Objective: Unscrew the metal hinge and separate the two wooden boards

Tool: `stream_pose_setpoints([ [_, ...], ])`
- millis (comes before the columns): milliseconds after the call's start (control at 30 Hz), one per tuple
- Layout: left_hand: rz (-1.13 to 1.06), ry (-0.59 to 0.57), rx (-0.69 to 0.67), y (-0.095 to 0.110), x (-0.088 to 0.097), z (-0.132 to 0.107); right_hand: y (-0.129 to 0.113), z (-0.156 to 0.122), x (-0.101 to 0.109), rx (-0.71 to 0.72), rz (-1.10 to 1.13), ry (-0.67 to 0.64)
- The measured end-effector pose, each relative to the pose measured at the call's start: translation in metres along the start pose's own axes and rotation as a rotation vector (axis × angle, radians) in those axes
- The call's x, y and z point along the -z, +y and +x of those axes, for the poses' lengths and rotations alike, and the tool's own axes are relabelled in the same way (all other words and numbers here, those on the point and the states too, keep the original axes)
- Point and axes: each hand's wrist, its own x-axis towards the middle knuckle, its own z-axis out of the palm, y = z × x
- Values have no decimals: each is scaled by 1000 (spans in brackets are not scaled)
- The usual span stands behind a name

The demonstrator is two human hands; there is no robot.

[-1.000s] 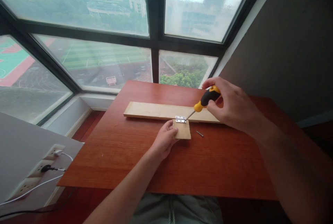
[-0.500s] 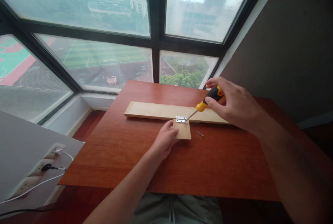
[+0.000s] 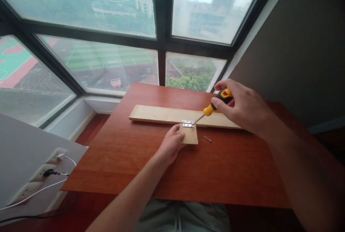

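Note:
My left hand (image 3: pixel 172 144) grips the left edge of a small square wooden board (image 3: pixel 190 136), thumb on top and fingers beneath. A silver hinge (image 3: pixel 187 123) joins this piece to a long wooden plank (image 3: pixel 159 114) behind it. My right hand (image 3: pixel 239 106) is closed around the handle of a black and yellow screwdriver (image 3: pixel 208 110). The screwdriver slants down to the left, its tip at the right end of the hinge's near leaf. Whatever screw sits under the tip is too small to make out.
A loose screw (image 3: pixel 207 138) lies on the reddish-brown table (image 3: pixel 121 163), right of the small board. Windows (image 3: pixel 107 59) stand beyond the table's far edge. At the lower left, wall sockets (image 3: pixel 40 172) hold plugged-in cables.
The screwdriver handle has turned in my right hand, showing more of its yellow end. My right fingers have shifted slightly. My left hand and both boards stay in place.

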Motion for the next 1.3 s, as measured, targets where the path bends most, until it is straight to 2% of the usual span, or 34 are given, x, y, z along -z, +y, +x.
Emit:
stream_pose_setpoints([
  [100,3,-2,0,0,0,0,0,2,-3,-24,-110,41],
  [267,-1,-6,5,-1,1,0,1,0,-2,9,-19,29],
  [533,14,-5,5,-1,1,1,9,2,0,-26,-36,-33],
  [767,10,-10,-2,-1,2,1,9,2,-2,22,0,22],
  [900,6,-9,-3,-1,1,0,8,0,1,72,44,-9],
  [1133,6,-5,3,-1,1,1,10,1,-1,41,11,23],
  [1300,4,0,7,-1,1,1,18,0,1,77,142,-30],
])
